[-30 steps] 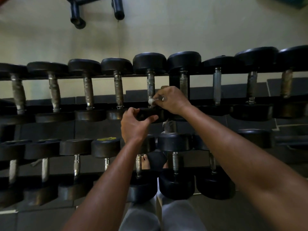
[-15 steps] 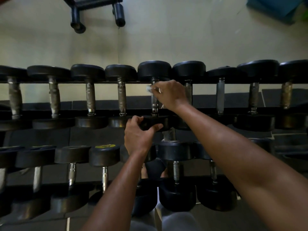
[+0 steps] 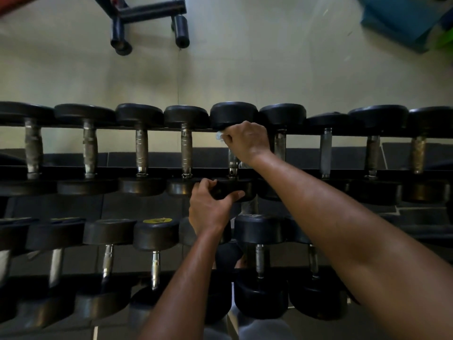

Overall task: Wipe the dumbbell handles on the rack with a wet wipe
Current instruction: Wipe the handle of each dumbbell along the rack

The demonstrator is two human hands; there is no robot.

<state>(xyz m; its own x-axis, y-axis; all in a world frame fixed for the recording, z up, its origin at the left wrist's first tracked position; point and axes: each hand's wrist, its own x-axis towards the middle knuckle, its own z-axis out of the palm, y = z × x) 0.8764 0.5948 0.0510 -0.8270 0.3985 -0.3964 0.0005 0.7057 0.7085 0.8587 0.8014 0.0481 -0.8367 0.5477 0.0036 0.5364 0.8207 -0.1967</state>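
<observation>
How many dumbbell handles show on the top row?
9 handles side by side: four left of the right hand, one in its grip, four to its right. More may lie beyond the frame.

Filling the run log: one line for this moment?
right hand wipes handle with wipe | left hand holds dumbbell end

Beyond my rack, a dark metal frame [image 3: 147,13] with two round-capped legs stands on the pale floor [image 3: 245,69]; a blue box [image 3: 402,18] (something green beside it) sits far right.
</observation>
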